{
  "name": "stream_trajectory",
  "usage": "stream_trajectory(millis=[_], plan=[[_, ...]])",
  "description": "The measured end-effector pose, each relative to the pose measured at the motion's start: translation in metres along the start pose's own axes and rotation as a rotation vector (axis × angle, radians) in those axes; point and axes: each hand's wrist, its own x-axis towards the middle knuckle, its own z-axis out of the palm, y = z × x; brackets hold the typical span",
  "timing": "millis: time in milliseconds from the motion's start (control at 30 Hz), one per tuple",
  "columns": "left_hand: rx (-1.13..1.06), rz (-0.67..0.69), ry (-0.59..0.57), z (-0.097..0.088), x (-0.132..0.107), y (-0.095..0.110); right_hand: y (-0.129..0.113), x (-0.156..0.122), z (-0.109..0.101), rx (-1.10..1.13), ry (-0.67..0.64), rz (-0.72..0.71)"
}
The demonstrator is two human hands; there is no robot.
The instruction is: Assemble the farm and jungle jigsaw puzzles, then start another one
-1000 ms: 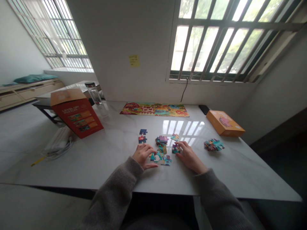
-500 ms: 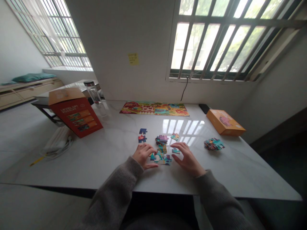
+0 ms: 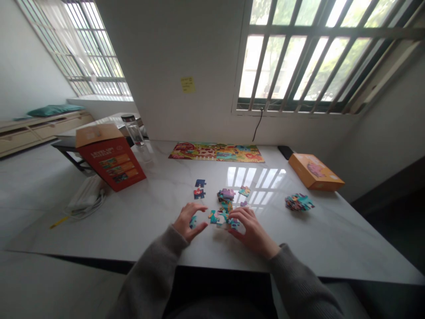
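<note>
My left hand (image 3: 188, 221) curls around a small teal jigsaw piece (image 3: 193, 222), left of the main group of pieces. My right hand (image 3: 251, 231) rests with its fingers curved around a blue jigsaw piece (image 3: 234, 223) at the right end of a joined cluster of pieces (image 3: 219, 217). Behind the cluster lies a small stack of pieces (image 3: 226, 194). Two loose pieces (image 3: 199, 193) lie further left, and another (image 3: 245, 191) lies to the right. A larger heap of pieces (image 3: 299, 202) sits to the right, beyond my right hand's reach.
The pieces lie on a white marble table (image 3: 159, 230). At the back are a finished farm-scene jigsaw (image 3: 216, 152) and a glass bottle (image 3: 133, 130). A red puzzle box (image 3: 113, 161) stands at the left, an orange box (image 3: 315, 172) lies at the right.
My left hand has moved left, away from the cluster, with the teal piece at it. My right hand has shifted left onto the cluster's right end. The view has turned slightly.
</note>
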Motion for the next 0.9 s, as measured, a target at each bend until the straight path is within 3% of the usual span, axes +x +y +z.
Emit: stream_trajectory(millis=[133,233,367,600,700,900], plan=[[0.154,-0.066,0.053,-0.019,-0.037,-0.020,-0.010,0.003,0.010,-0.012,-0.043,-0.012],[0.233,-0.060,0.005,-0.024,-0.051,-0.029,-0.025,0.008,0.024,-0.014,-0.096,-0.050],[0.285,-0.082,-0.090,-0.022,-0.050,-0.026,-0.042,0.012,0.037,-0.041,-0.170,-0.071],[0.266,-0.118,-0.099,-0.024,-0.045,-0.016,-0.047,0.010,0.034,-0.063,-0.225,-0.060],[0.269,-0.115,-0.087,-0.024,-0.045,-0.016,-0.042,0.008,0.032,-0.060,-0.160,-0.053],[0.270,-0.129,-0.059,-0.026,-0.044,-0.014,-0.009,-0.003,0.017,-0.093,0.042,0.118]])
